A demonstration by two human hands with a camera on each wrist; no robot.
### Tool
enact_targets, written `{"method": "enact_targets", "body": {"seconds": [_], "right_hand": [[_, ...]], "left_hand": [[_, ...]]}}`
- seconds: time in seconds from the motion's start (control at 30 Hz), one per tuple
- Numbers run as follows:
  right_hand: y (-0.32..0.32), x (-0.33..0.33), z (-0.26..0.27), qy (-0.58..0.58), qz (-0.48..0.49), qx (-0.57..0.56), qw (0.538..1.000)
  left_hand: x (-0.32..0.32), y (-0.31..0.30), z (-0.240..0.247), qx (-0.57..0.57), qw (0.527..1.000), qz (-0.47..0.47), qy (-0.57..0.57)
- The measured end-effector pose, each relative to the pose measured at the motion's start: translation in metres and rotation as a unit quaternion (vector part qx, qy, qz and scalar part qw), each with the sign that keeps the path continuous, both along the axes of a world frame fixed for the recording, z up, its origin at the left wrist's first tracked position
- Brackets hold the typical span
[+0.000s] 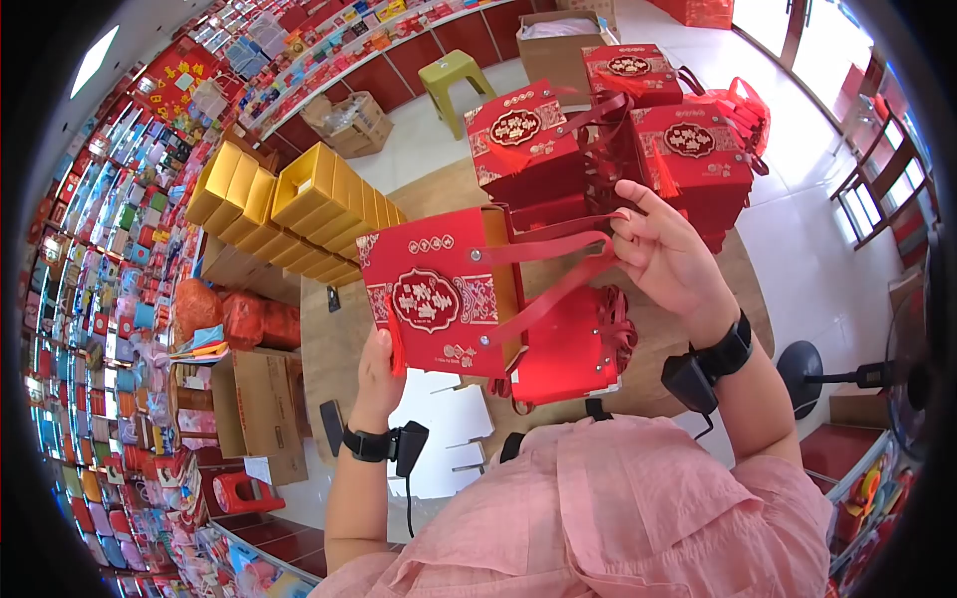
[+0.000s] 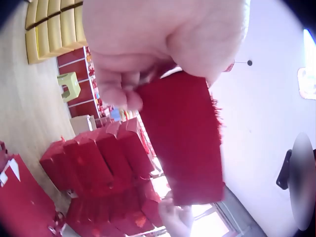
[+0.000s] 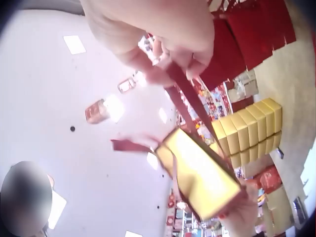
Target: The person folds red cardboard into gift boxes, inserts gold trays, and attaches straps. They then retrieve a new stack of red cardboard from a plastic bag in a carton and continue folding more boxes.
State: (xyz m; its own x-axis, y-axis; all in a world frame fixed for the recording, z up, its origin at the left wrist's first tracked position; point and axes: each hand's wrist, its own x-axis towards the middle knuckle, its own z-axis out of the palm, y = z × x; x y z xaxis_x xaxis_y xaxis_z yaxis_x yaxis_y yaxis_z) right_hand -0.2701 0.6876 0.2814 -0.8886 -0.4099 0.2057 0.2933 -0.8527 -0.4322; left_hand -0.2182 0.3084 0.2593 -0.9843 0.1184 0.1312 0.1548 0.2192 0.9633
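A red gift box [image 1: 424, 254] with white lettering, a red tassel and a gold inside is held up over the table. My left hand [image 1: 377, 377] grips its lower left end. In the left wrist view, the fingers bend around an edge of the plain red base [image 2: 182, 143]. My right hand [image 1: 666, 254] pinches the red ribbon handle [image 1: 548, 248], drawn out to the right of the box. From the right wrist, the box's gold interior [image 3: 205, 180] shows, with a second ribbon strap [image 3: 131, 145] hanging loose beside it.
Flat red pieces with ribbons [image 1: 563, 354] lie stacked on the wooden table [image 1: 668, 349]. Finished-looking red boxes [image 1: 528, 140] stand behind. Gold boxes [image 1: 329, 199] are piled at left, and white sheets [image 1: 439, 424] lie near my body. A green stool [image 1: 456, 80] stands beyond.
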Motion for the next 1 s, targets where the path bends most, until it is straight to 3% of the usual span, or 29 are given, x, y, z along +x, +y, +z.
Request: {"method": "enact_targets", "body": {"seconds": [0.07, 0.13, 0.23, 0.3, 0.37, 0.43, 0.5, 0.53, 0.57, 0.63, 0.7, 0.77, 0.83, 0.97, 1.0], "right_hand": [[0.003, -0.001, 0.009, 0.033, -0.059, 0.048, 0.997], [0.004, 0.004, 0.025, 0.046, -0.158, 0.114, 0.980], [0.016, 0.007, 0.027, 0.023, -0.239, 0.185, 0.953], [0.024, 0.014, 0.017, 0.013, -0.236, 0.215, 0.948], [0.033, 0.023, 0.000, 0.023, -0.196, 0.268, 0.943], [0.037, 0.037, -0.009, 0.013, -0.190, 0.283, 0.940], [0.044, 0.050, -0.025, -0.013, -0.161, 0.318, 0.934], [0.046, 0.058, -0.031, -0.028, -0.169, 0.348, 0.922], [0.049, 0.067, -0.041, -0.029, -0.161, 0.349, 0.923], [0.056, 0.080, -0.069, -0.089, -0.152, 0.414, 0.893], [0.059, 0.097, -0.097, -0.131, -0.136, 0.406, 0.894], [0.051, 0.106, -0.109, -0.173, -0.122, 0.405, 0.889], [0.040, 0.113, -0.116, -0.209, -0.097, 0.432, 0.872], [0.016, 0.107, -0.122, -0.210, -0.042, 0.517, 0.829], [0.011, 0.102, -0.130, -0.179, -0.030, 0.549, 0.816]], "left_hand": [[-0.020, 0.001, 0.006, -0.034, 0.999, -0.012, -0.006], [-0.046, 0.022, 0.029, 0.169, 0.982, -0.051, -0.071], [-0.098, 0.059, 0.063, 0.229, 0.967, -0.072, -0.089], [-0.130, 0.074, 0.071, 0.234, 0.965, -0.060, -0.103], [-0.154, 0.081, 0.073, 0.253, 0.952, -0.144, -0.096], [-0.153, 0.080, 0.070, 0.258, 0.947, -0.158, -0.104], [-0.142, 0.065, 0.060, 0.337, 0.902, -0.245, -0.115], [-0.123, 0.067, 0.060, 0.368, 0.916, -0.048, -0.151], [-0.109, 0.069, 0.057, 0.380, 0.908, 0.063, -0.162], [-0.107, 0.001, -0.006, 0.400, 0.896, -0.070, -0.178], [-0.107, -0.039, -0.077, 0.382, 0.895, 0.067, -0.220], [-0.119, -0.074, -0.157, 0.291, 0.920, 0.071, -0.253], [-0.133, -0.057, -0.188, 0.250, 0.906, 0.160, -0.302], [-0.168, -0.033, -0.239, 0.156, 0.932, 0.115, -0.307], [-0.169, -0.024, -0.239, 0.099, 0.928, 0.151, -0.326]]}}
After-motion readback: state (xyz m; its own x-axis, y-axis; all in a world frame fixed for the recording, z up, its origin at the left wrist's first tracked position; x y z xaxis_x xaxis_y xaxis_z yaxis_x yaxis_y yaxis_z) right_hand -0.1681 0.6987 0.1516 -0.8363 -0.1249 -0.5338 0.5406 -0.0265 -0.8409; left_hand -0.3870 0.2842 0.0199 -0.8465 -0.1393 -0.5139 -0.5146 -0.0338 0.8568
